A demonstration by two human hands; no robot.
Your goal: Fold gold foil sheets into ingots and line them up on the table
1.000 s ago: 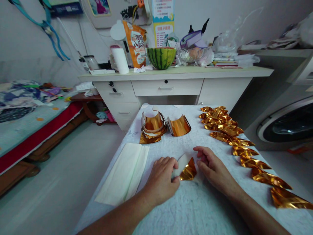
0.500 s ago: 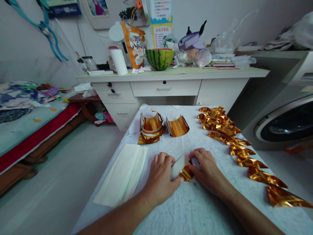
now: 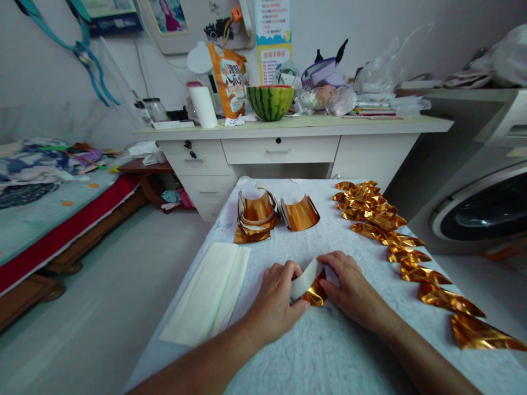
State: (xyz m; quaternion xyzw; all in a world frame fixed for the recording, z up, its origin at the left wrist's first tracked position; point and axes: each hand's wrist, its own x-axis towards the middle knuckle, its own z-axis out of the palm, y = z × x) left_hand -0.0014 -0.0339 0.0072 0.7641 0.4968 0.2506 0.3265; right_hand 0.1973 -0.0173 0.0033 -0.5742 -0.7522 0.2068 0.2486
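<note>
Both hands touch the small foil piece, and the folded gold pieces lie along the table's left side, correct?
Wrong side: the head view shows the folded gold pieces along the table's right side. The left hand and right hand touch the small foil piece.

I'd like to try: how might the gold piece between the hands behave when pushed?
The gold piece probably bends easily, as it bows between left hand and right hand. It looks sheet-thin, so likely light; its shiny side may slip.

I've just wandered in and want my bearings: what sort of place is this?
Probably a room in someone's home, perhaps a bedroom: there's a bed on the left, a washing machine on the right, and a cut watermelon on the desk.
</note>
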